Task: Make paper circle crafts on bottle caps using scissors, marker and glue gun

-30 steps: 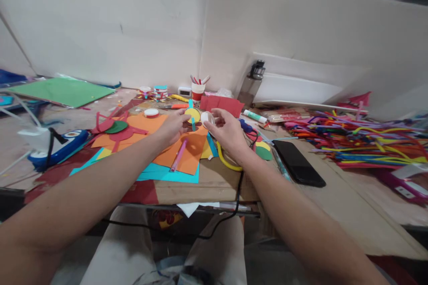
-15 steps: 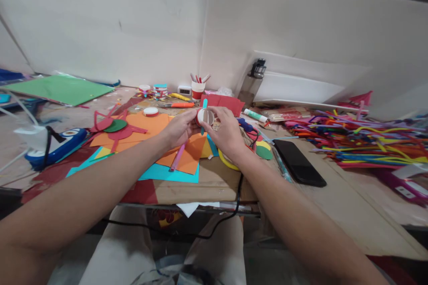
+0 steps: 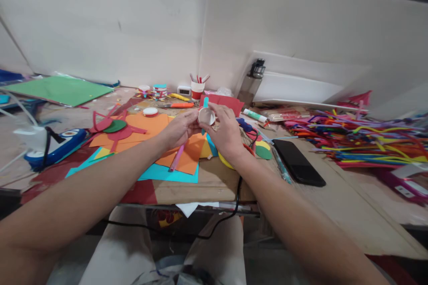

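Note:
Between both hands is a small white paper cup (image 3: 206, 117), its round face turned toward me. A teal craft stick (image 3: 206, 102) sticks out above it, with its lower tip showing below. My left hand (image 3: 183, 128) grips the cup's left side with closed fingers. My right hand (image 3: 226, 129) curls around its right side, thumb at the lower edge. Beneath the hands lie orange paper (image 3: 187, 156) and a pinkish-purple strip (image 3: 177, 158). Blue-handled tool parts (image 3: 245, 124) and a yellow ring-shaped piece (image 3: 227, 160) sit by the right wrist.
Pipe cleaners (image 3: 361, 138) are heaped at right, near a black phone (image 3: 299, 162). A marker cup (image 3: 198, 91), a bottle (image 3: 251, 83) and a glue stick (image 3: 255, 115) stand or lie farther back. A blue pencil case (image 3: 60, 147) is at left. A black cable (image 3: 238, 196) hangs over the front edge.
The cup has tilted and shifted slightly right, so its face shows more openly toward me. Both hands keep hold of it and have barely moved.

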`<state>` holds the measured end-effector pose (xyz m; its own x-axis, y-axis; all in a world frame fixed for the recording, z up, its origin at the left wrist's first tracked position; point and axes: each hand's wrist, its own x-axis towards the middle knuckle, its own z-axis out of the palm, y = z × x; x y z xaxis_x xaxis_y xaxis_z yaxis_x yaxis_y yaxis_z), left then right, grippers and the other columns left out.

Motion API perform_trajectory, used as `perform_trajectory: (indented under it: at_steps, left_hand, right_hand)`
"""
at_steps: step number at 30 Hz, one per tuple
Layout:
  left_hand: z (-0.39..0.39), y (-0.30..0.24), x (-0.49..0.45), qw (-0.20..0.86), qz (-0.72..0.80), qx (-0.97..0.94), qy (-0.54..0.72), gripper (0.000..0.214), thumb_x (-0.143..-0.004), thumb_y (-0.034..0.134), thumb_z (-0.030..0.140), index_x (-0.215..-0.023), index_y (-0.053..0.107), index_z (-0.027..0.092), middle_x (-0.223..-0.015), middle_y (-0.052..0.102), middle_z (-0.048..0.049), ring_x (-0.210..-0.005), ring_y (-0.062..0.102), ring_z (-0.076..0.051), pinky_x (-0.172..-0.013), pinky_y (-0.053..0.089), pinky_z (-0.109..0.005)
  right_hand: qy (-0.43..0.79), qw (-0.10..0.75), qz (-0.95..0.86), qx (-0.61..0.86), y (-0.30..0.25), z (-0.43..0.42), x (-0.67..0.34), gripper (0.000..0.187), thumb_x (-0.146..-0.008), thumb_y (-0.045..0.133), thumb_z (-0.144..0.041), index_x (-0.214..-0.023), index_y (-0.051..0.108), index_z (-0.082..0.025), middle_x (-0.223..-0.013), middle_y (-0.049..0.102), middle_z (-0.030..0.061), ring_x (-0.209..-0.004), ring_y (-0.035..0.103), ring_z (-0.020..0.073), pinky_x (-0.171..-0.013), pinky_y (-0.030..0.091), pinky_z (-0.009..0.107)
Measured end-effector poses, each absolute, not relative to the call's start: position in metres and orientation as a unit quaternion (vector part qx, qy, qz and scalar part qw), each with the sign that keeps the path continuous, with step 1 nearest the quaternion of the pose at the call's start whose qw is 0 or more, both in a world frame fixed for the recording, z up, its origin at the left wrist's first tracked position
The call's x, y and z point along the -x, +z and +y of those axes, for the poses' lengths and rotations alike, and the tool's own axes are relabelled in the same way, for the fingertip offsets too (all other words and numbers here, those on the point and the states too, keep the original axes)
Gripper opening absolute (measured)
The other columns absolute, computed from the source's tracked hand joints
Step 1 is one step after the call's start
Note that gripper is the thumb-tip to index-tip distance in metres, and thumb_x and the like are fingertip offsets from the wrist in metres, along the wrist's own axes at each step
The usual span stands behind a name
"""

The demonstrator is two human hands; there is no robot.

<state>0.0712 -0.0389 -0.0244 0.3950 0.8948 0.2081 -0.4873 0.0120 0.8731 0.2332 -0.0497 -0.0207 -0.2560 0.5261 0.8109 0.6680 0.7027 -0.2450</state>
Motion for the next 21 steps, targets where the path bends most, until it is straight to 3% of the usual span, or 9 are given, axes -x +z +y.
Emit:
perform_trajectory:
  at_steps: [11, 21]
  left_hand:
    - [-0.037, -0.017, -0.069, 0.727, 0.185, -0.447, 0.487, 0.024, -0.095, 0.054, 0.032, -0.105, 0.068, 0.016, -0.108, 0.072, -0.008, -0.097, 0.066, -0.018, -0.083, 0.051, -0.029]
    - [-0.035, -0.017, -0.065, 0.727, 0.205, -0.43, 0.494, 0.026, -0.096, 0.051, 0.033, -0.105, 0.07, 0.017, -0.108, 0.073, -0.0088, -0.093, 0.066, -0.017, -0.083, 0.051, -0.028]
  right_hand:
    - [-0.087, 0.514, -0.784, 0.338, -0.017, -0.058, -0.23, 0.057, -0.08, 0.07, -0.021, -0.134, 0.051, -0.025, -0.125, 0.065, 0.0098, -0.115, 0.058, 0.0268, -0.096, 0.052, 0.045]
    - [0.064, 0.55, -0.763, 0.335, -0.015, -0.061, -0.231, 0.055, -0.082, 0.067, -0.028, -0.133, 0.047, -0.028, -0.13, 0.061, 0.0095, -0.115, 0.062, 0.0248, -0.093, 0.056, 0.043]
